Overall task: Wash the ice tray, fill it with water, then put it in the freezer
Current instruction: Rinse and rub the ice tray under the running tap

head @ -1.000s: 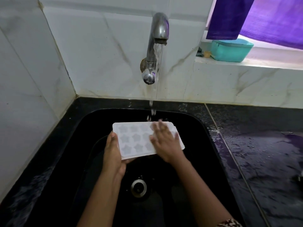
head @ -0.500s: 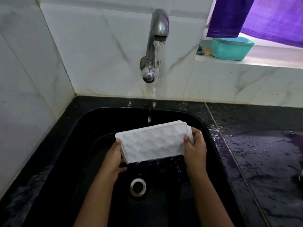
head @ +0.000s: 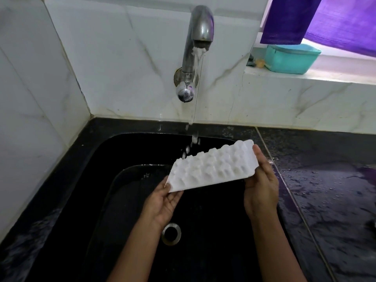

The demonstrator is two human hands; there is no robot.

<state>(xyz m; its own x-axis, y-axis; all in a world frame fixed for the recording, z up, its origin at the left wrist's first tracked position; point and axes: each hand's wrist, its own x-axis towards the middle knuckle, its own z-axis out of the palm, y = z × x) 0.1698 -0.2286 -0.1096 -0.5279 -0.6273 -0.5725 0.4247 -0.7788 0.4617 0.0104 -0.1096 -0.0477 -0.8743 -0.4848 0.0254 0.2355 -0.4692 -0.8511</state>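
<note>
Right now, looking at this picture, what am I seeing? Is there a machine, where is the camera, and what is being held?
There is no machine here. These are a person's two bare hands, filmed by one camera worn on the head that looks forward and down.

The left hand and right hand each hold one end of a white ice tray over a black sink. The tray's bumpy underside faces the camera and its right end is higher. Water runs from the tap and falls by the tray's left end. The drain lies below the hands.

To the right is a wet dark counter. On the ledge behind it sits a teal tub under a purple cloth.
</note>
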